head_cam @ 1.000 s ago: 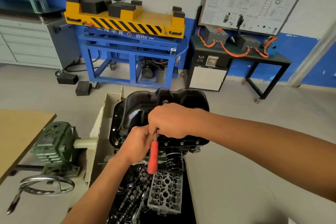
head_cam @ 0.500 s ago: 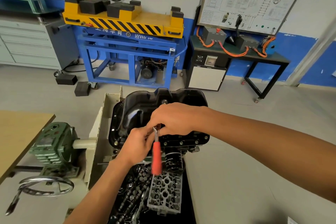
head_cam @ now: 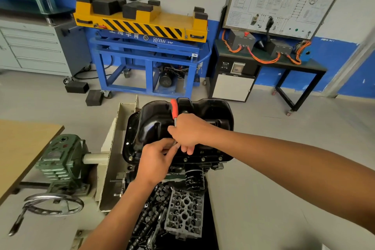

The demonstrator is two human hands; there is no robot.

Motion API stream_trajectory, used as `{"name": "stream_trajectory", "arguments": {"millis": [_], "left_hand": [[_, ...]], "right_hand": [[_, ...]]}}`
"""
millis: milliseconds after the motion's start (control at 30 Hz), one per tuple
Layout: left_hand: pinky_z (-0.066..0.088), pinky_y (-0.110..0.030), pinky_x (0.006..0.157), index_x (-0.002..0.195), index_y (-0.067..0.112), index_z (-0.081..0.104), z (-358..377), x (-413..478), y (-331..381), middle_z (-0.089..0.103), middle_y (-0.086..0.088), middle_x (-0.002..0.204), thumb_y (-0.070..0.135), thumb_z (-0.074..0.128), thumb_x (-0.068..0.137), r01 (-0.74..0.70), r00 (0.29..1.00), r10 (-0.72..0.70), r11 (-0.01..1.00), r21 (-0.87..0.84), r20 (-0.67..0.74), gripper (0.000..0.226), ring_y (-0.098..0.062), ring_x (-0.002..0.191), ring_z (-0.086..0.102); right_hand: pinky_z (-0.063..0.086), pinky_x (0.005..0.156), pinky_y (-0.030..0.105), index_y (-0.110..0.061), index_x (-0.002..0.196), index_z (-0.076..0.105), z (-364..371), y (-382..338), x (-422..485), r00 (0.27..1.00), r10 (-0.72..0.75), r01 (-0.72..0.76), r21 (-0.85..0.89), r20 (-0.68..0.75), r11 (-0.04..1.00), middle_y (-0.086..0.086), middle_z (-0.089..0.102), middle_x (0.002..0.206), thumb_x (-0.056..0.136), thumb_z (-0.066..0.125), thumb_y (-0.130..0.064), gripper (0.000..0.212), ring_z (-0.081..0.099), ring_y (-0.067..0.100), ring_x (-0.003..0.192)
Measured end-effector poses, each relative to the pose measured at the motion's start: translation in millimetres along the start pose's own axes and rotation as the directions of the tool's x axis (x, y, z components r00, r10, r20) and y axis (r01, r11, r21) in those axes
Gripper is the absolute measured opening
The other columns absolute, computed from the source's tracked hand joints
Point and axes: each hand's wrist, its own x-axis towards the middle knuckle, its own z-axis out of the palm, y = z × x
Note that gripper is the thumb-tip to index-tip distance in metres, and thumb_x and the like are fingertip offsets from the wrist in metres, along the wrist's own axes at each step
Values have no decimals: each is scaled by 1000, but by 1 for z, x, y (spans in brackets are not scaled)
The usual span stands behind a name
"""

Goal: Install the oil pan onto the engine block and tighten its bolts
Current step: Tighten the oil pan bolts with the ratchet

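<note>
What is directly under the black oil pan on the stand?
The dark engine block, with a black oil filter sticking out toward the camera. The left hand covers the block's left part, so how the oil pan sits there cannot be seen.

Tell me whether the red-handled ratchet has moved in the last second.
Yes. Its red handle swung from below the oil pan's near edge, by the oil filter, up over the pan, gripped by the right hand.
</note>
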Motion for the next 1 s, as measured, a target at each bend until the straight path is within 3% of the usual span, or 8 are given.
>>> {"name": "stream_trajectory", "arguments": {"millis": [100,200,367,433,533,633,800,1000], "left_hand": [[48,-15,60,98,11,78,2,4,2,71,16,76,16,70,93,-36,999,36,999,39,7,11,-1,64,64],[35,-13,51,86,12,75,2,3,-3,54,21,58,13,69,94,-71,997,68,995,65,45,11,0,50,46],[26,-15,49,66,39,53,-13,8,-8,44,12,53,36,58,98,-103,992,102,995,2,79,33,-2,47,35],[24,-11,49,71,52,54,-16,8,-6,43,16,54,33,55,99,-145,985,144,989,-3,97,33,-1,46,33],[26,-13,49,73,56,53,-16,9,-7,45,16,55,33,53,98,-134,986,135,991,-9,103,34,-1,47,36],[30,-12,50,68,45,50,-12,9,-9,54,19,59,32,57,98,-101,990,99,995,16,95,34,0,48,45],[33,-5,54,75,41,60,-8,5,-10,58,25,61,10,68,95,-91,994,92,996,-7,61,38,6,50,46],[29,-20,47,86,13,73,-10,6,-9,51,15,56,25,60,99,-83,992,85,996,-27,91,23,-4,47,35]], "right_hand": [[50,50,24,-3,76,62,-7,2,-1,995,-8,8,-2,103,1000,10,69,63,103,41,-31,44,65,19,47],[55,67,42,-7,84,67,-23,1,-6,957,-232,264,-195,172,945,10,69,70,100,52,-32,32,66,27,63],[48,60,37,-18,95,67,-22,-7,-18,799,-489,586,-634,349,505,0,57,88,91,56,-9,15,59,23,79],[50,64,38,-16,100,68,-16,-3,-16,766,-534,612,-658,357,438,2,56,98,91,55,-6,19,57,23,85],[48,62,36,-21,101,71,-21,1,-12,760,-542,631,-607,359,483,-2,58,97,90,54,-5,26,55,18,82],[40,54,33,-23,88,71,-23,-2,-8,819,-510,571,-470,265,673,-5,62,75,93,60,-25,12,53,14,68],[48,53,32,-14,64,56,0,-12,-1,987,-159,147,-217,-37,965,1,58,48,97,46,-40,44,63,22,47],[60,70,38,-3,75,65,-6,-10,4,994,-53,57,-36,95,998,12,71,62,99,46,-34,44,69,21,50]]}}
